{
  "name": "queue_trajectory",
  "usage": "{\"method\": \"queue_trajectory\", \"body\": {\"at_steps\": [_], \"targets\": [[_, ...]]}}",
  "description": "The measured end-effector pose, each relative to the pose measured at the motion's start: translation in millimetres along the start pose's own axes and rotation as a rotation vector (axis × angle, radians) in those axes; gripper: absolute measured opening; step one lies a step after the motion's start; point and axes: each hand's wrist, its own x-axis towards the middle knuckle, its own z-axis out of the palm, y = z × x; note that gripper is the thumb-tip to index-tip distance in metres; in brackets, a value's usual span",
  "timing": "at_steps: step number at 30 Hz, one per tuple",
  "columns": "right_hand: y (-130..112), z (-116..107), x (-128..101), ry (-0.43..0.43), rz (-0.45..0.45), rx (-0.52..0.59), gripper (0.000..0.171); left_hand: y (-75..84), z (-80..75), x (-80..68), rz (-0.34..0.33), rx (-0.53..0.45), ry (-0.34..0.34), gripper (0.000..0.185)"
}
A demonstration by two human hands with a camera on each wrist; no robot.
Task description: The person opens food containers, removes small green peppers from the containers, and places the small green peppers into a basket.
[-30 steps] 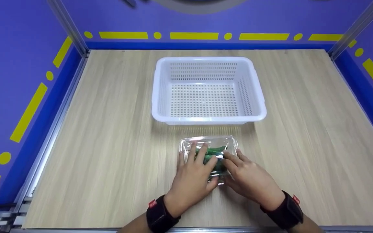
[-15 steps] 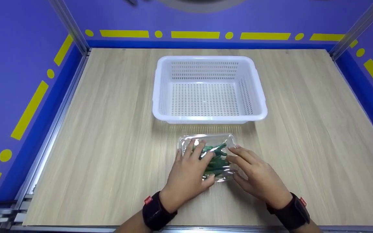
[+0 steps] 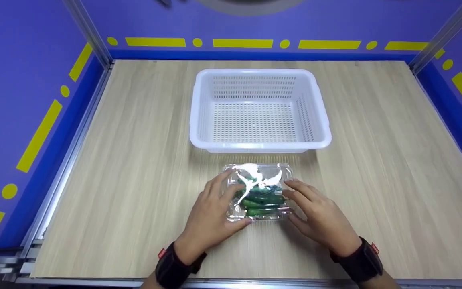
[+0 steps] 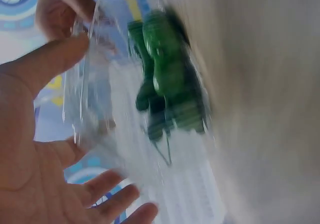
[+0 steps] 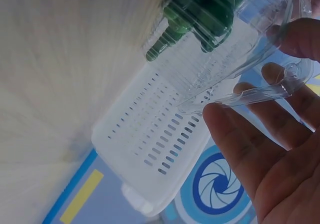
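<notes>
A clear plastic box with several green peppers in it lies on the table, in front of the white basket. My left hand is at the box's left side. Its fingers are spread, and its thumb touches the front rim. In the left wrist view the peppers show through the plastic, slightly blurred. My right hand holds the box's front right corner between thumb and fingertips. In the right wrist view the fingertips touch the rim, with the thumb on the opposite side.
A white perforated basket stands just behind the box. Wood-look table surface lies on both sides. Blue panels with yellow marks border the table at the back, left and right.
My left hand has slid left off the top of the box, uncovering more of the peppers. My right hand has shifted slightly right along the box's right edge.
</notes>
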Motion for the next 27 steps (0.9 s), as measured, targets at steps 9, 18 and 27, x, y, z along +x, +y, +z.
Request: {"method": "queue_trajectory", "body": {"at_steps": [9,18,27], "targets": [[4.1,-4.6,1.5,-0.039,-0.022,0.019,0.055,-15.8,-9.2,-9.3,-0.161,-0.256,-0.137,0.080],[-15.4,8.2,16.8,-0.028,-0.089,-0.021,0.060,-16.3,-6.1,-7.4,-0.151,-0.259,-0.135,0.076],[-31.2,11.0,44.7,-0.066,-0.202,-0.122,0.051,-16.7,-5.5,-5.2,-0.129,-0.232,-0.119,0.070]]}}
